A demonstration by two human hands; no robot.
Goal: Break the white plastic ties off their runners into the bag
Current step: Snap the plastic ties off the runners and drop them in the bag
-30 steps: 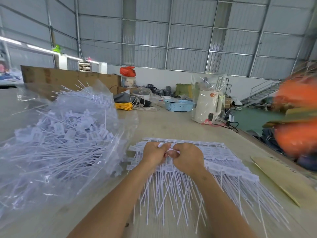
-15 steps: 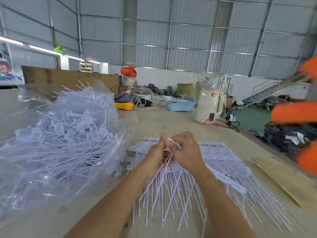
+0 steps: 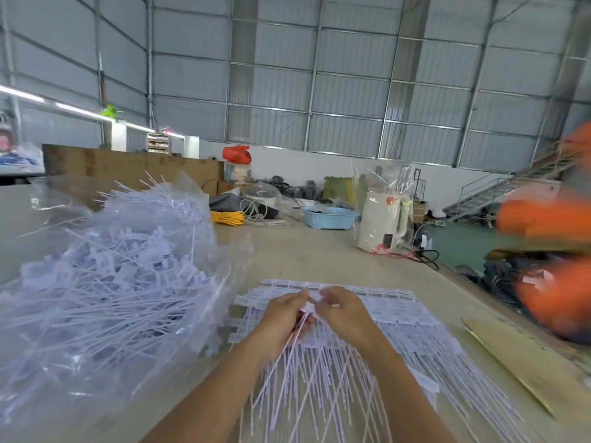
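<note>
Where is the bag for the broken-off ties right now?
The clear plastic bag lies on the table's left side in the head view, heaped with loose ties, just left of the left hand.

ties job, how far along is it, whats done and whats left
Done: the clear bag on the left is already heaped with loose ties. In hand: the left hand grips a bunch of ties while the right hand pinches at their heads. Left: a wide stack of ties on runners lies under both hands on the table.
</note>
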